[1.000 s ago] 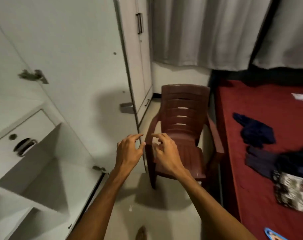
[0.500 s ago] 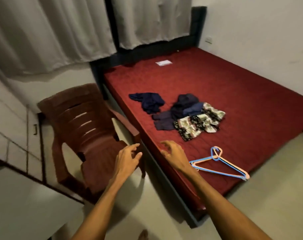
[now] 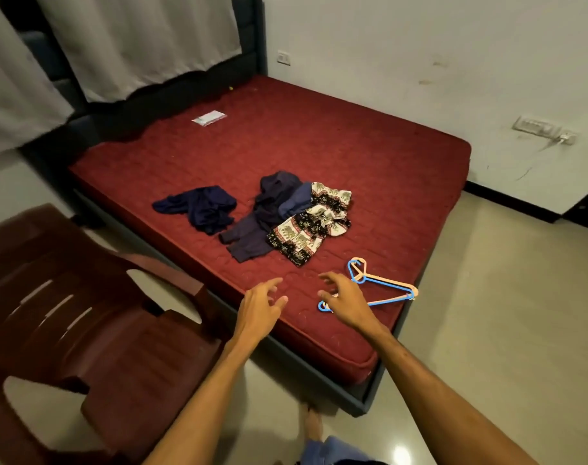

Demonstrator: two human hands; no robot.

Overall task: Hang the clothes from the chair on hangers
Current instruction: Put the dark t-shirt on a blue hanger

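As both extend, left hand [image 3: 257, 307] splayed, right hand [image 3: 344, 302] (relaxed) over hangers [image 3: 390, 282].

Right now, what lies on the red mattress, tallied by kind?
Clothes heaps: 2, a crumpled navy garment and a mixed dark and elephant-print pile
Plastic hangers: 2, a blue plastic hanger and a peach plastic hanger
Flat white packet: 1
Total: 5

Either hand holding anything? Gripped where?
Nothing held. Left hand and right hand hover open over the red mattress; blue and peach plastic hangers lie ungripped.
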